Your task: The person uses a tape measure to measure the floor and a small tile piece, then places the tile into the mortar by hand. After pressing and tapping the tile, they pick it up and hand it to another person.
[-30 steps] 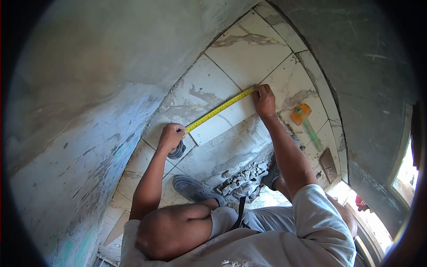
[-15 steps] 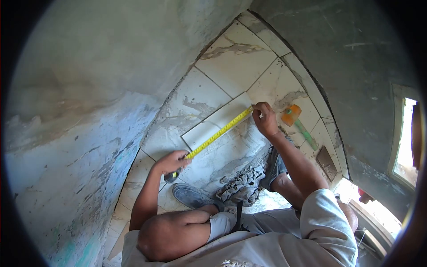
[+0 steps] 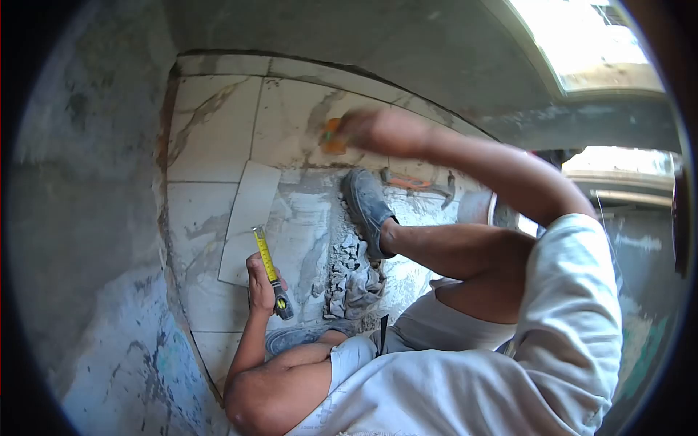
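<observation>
My left hand (image 3: 260, 283) grips a tape measure (image 3: 271, 272), its yellow blade sticking out a short way over the edge of a loose white tile strip (image 3: 247, 218) lying on the marble-pattern floor tiles (image 3: 211, 131). My right hand (image 3: 378, 132) is blurred and stretched out far over the floor, right at an orange-headed mallet (image 3: 332, 136). Whether the hand is touching or gripping the mallet cannot be made out.
Lumps of grey mortar (image 3: 349, 280) lie beside my grey shoe (image 3: 367, 207). Rough plastered walls (image 3: 87, 218) close in on the left and far side. A trowel-like tool (image 3: 414, 183) lies past my foot, and a bright opening (image 3: 574, 43) is at the upper right.
My right hand let go of the tape's end and swung out to the orange mallet. The blade has retracted to a short length in my left hand. My view turned sharply.
</observation>
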The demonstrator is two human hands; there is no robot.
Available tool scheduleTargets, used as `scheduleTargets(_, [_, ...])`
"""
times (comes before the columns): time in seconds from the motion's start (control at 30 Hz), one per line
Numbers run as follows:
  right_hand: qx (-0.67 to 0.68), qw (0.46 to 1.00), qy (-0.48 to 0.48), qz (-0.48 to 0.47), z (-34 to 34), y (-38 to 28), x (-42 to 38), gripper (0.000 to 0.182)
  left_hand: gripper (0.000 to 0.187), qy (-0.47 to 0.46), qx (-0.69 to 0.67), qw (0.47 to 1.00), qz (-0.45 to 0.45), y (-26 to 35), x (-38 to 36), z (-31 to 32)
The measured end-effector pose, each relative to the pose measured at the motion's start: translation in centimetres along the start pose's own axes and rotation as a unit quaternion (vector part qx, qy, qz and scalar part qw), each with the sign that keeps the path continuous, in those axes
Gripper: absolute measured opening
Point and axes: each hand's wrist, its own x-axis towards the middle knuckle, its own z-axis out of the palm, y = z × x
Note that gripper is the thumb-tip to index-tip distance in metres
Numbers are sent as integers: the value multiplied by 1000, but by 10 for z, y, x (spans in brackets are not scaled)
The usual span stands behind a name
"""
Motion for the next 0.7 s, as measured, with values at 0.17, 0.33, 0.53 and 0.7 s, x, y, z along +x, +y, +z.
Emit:
scheduleTargets(0.17, [-101,938,44,328,-101,-4,-89,31,54,-125,-67,981,-135,-9,-14,-17])
scheduleTargets(0.33, [201,902,-159,347,-27,-28,-85,54,57,-147,65,958,-237,-24,-52,-21])
scheduleTargets(0.53, [635,672,-314,216,84,-83,-11,96,50,-128,145,949,-251,39,-43,21])
scheduleTargets(0.7, [676,718,-108,126,78,-77,1,24,38,-75,135,949,-276,111,-21,52])
